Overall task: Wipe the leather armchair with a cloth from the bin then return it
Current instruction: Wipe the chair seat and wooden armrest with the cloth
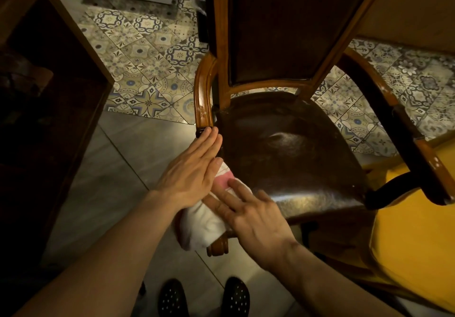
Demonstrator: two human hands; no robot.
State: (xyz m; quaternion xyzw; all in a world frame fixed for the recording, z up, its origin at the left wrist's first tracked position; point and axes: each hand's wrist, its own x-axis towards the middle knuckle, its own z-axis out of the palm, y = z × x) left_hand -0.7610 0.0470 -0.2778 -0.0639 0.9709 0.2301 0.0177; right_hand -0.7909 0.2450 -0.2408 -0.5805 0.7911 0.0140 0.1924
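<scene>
Armchair (290, 149): glossy dark leather seat, curved varnished wood arms. Cloth (204, 223): soft white, pink patch, at the seat's front-left corner. My left hand (189, 176) and right hand (253, 220): flat, fingers extended, pressing the cloth.

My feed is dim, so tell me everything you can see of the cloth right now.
The cloth is white with a pink patch, soft and bunched, not spread flat. It lies over the front left corner of the armchair seat, draping down beside the carved wooden leg. The left hand lies flat, fingers straight, along its upper end; the right hand presses its fingers onto its top. Part of it is hidden under both hands.
</scene>
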